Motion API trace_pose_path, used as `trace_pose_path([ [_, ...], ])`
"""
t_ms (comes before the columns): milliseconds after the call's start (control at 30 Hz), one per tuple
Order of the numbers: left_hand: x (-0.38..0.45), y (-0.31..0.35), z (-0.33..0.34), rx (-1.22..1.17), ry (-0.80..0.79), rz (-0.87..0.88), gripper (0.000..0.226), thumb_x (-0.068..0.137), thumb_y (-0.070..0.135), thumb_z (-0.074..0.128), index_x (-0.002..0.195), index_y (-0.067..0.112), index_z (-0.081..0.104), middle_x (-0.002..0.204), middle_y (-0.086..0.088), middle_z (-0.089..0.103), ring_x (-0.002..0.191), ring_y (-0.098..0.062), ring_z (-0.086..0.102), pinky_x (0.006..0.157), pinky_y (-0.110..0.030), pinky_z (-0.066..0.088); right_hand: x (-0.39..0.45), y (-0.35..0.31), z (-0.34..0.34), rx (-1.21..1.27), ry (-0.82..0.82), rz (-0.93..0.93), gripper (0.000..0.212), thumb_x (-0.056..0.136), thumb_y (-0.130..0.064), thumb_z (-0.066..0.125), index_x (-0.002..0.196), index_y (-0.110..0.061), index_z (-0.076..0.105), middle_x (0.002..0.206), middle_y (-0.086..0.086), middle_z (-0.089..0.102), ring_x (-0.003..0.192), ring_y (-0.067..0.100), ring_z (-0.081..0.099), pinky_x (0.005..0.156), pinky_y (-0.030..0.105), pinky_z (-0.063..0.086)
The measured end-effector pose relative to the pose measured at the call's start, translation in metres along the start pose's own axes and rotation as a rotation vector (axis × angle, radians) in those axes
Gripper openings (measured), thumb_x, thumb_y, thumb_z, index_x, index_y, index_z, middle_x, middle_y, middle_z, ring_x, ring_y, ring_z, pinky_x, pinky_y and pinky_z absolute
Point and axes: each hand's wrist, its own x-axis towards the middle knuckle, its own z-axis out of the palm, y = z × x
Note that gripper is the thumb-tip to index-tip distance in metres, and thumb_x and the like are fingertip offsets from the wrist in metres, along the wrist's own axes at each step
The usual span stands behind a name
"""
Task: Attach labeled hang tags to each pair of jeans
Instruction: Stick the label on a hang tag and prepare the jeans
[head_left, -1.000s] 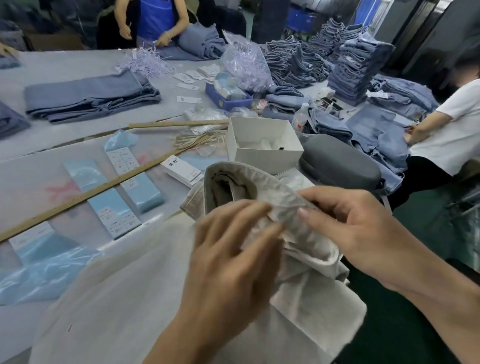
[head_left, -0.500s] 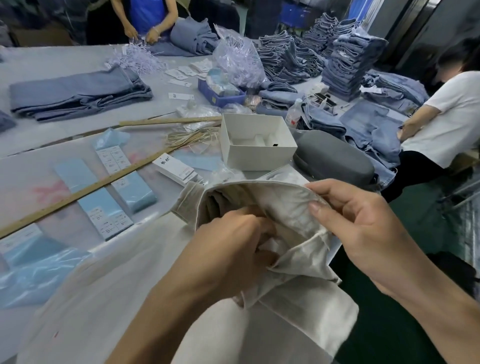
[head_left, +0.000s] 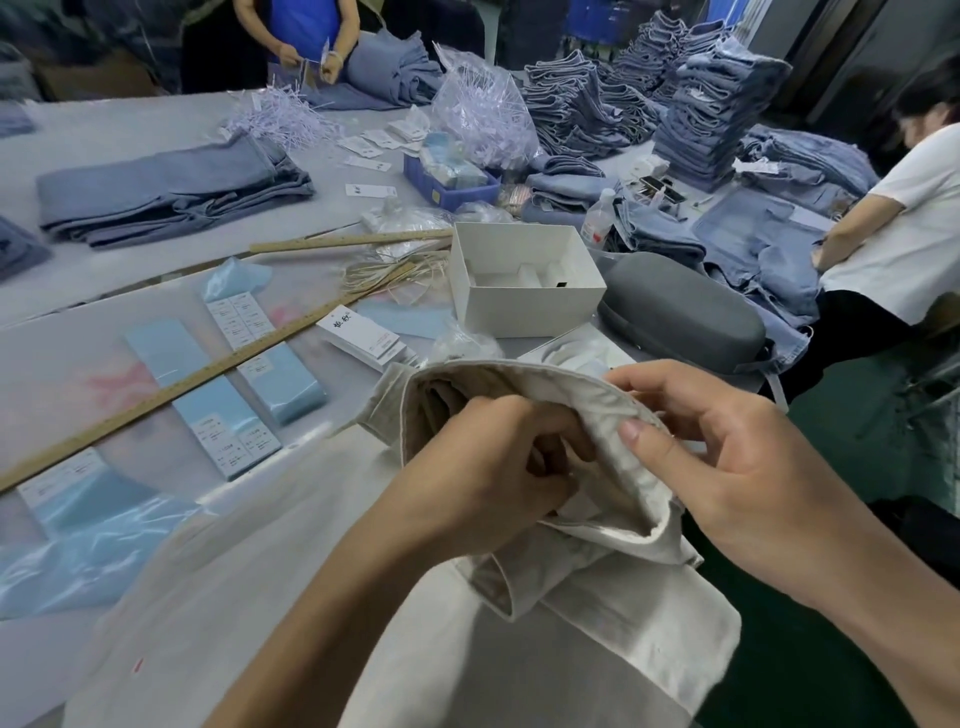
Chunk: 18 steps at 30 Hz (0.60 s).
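I hold the off-white jeans (head_left: 613, 613) at the near edge of the table (head_left: 104, 135), their waistband lifted and folded open between my two hands. My left hand (head_left: 488, 478) is curled into a loose fist inside the opening, its fingers bunched on the inner fabric; whether they pinch anything besides cloth I cannot tell, because the fold hides the fingertips. My right hand (head_left: 727, 457) clamps the waistband from the outer side, thumb pressed flat on the near face and the other fingers hooked over the top edge. The rest of the jeans lies spread below my wrists and hangs off the table edge under my right forearm.

Just beyond my left knuckles lies a small stack of white hang tags (head_left: 363, 335), and beyond my right fingers sit an open white cardboard box (head_left: 524, 280) and a grey oval case (head_left: 680, 317). Farther out from my left hand, a long wooden ruler (head_left: 208, 374) crosses several pale blue packets (head_left: 283, 382) with white labels. A bundle of straw-coloured strings (head_left: 389, 273) lies between the ruler's far end and the box. Well past all of this are folded blue jeans (head_left: 166, 192), a blue tray (head_left: 447, 182), a clear bag of plastic fasteners (head_left: 483, 114), and tall stacks of denim (head_left: 717, 104). A person in a blue top (head_left: 306, 21) stands across the table, and a person in a white shirt (head_left: 904, 218) leans in beyond my right hand.
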Motion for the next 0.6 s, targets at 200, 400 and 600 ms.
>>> trace_pose_path([
  [200,0.005,0.031,0.017,0.210,0.152,-0.029,0.020,0.085,0.020,0.057,0.102,0.025,0.048,0.093,-0.004,0.065,0.084,-0.036,0.062,0.061,-0.038,0.040,0.006,-0.002,-0.004,-0.065,0.069,-0.027,0.028,0.089,-0.053,0.052,0.114,-0.047,0.065,0.100,-0.013,0.073,0.090,0.007,0.072,0.072,0.032,0.062],
  [400,-0.009,0.032,0.015,0.337,0.251,0.176,0.039,0.082,0.025,0.050,0.120,0.032,0.045,0.084,0.005,0.053,0.067,-0.027,0.044,0.049,-0.031,0.025,0.005,-0.007,-0.002,-0.117,0.081,-0.066,0.035,0.091,-0.022,0.056,0.109,-0.050,0.066,0.099,-0.015,0.073,0.091,0.006,0.072,0.072,0.019,0.058],
  [600,0.001,0.000,0.014,-0.420,0.165,-0.090,0.022,0.091,0.004,0.066,0.094,0.026,0.067,0.062,0.002,0.067,0.057,-0.019,0.068,0.056,-0.031,0.057,-0.005,-0.012,0.004,-0.258,0.147,-0.093,0.033,0.088,-0.028,0.061,0.110,-0.051,0.055,0.097,-0.018,0.070,0.085,-0.002,0.070,0.067,0.016,0.056],
])
